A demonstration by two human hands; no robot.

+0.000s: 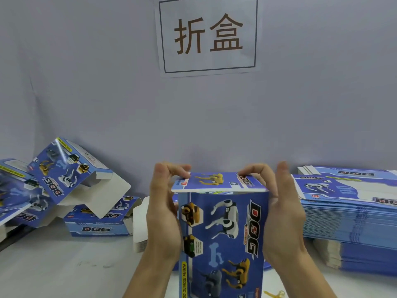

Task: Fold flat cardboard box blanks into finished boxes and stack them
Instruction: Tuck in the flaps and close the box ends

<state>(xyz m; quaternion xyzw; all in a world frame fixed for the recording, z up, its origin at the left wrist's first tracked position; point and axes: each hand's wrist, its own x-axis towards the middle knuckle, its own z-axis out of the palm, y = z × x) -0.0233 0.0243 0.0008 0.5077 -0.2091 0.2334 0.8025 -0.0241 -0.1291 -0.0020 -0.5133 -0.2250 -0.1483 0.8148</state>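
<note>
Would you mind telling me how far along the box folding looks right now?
Done: several folded boxes lie in a loose heap at left rather than a neat stack. In hand: the left hand and right hand hold one upright box by its sides, fingers pressing its top flap down. Left: a tall stack of flat blanks at right is still unfolded, so much remains.

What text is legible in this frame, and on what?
"折盒": paper sign on the wall.
"DOG": held box, front panel.
"TOP": held box's top flap.
"DOG": finished box, upside down.
"TOP": flat blank stack.
Smaller print everywhere: too blurred to read.
</note>
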